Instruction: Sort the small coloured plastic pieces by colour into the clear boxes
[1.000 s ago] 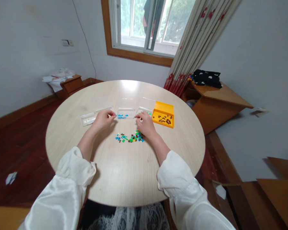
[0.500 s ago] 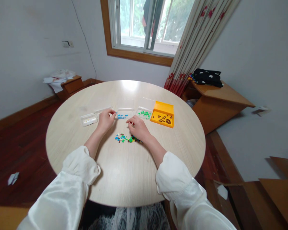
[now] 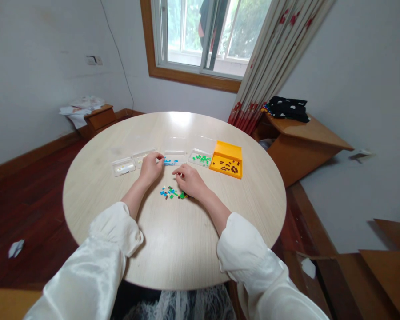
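Note:
My left hand (image 3: 151, 169) is closed in a pinch at the left edge of a clear box of small blue bricks (image 3: 170, 162). Whatever its fingertips hold is too small to make out. Beside it, my right hand (image 3: 190, 180) hovers above the table with thumb and forefinger drawn together; any piece between them cannot be made out. Just below lies a loose pile of mixed small bricks (image 3: 172, 193) in blue, green, brown and white, its right end partly covered by my right hand. A second clear box (image 3: 140, 158) is partly hidden behind my left hand.
On the round table (image 3: 173, 244), a clear box with a few yellow and white pieces (image 3: 124, 168) stands at the left. Right of the blue bricks are a clear box of green bricks (image 3: 201, 158) and an open yellow case (image 3: 227, 147) holding brown pieces.
My left hand has shifted slightly right, towards the blue bricks. My right hand has moved a little left, with its fingertips closer to my left hand. The boxes stay in place.

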`<action>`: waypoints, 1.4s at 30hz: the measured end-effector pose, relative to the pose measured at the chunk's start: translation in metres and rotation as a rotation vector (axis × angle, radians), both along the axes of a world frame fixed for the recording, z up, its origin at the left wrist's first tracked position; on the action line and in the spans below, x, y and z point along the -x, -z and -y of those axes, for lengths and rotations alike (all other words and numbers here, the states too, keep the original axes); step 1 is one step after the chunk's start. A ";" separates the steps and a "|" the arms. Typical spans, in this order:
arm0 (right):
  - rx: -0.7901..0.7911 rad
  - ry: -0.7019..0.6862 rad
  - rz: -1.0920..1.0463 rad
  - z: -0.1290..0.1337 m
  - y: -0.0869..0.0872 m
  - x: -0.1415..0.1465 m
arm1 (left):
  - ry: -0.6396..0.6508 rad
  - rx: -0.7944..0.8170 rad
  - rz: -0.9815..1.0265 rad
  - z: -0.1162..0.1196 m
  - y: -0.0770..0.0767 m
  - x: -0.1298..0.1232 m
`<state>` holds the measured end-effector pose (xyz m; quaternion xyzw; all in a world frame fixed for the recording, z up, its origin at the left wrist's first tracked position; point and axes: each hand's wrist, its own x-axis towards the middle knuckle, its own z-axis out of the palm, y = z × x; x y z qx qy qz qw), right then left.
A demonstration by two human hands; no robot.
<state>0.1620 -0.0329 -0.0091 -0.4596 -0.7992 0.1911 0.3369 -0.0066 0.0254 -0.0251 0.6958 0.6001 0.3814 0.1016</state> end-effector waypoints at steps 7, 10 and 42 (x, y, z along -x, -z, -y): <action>0.008 -0.206 0.012 0.009 0.001 0.007 | 0.009 0.029 -0.018 -0.001 0.000 -0.001; 0.004 -0.255 0.024 0.011 0.002 0.011 | 0.000 0.035 -0.022 0.000 -0.001 -0.002; 0.047 0.148 -0.307 -0.013 0.009 -0.007 | 0.206 0.141 0.145 0.027 -0.023 -0.015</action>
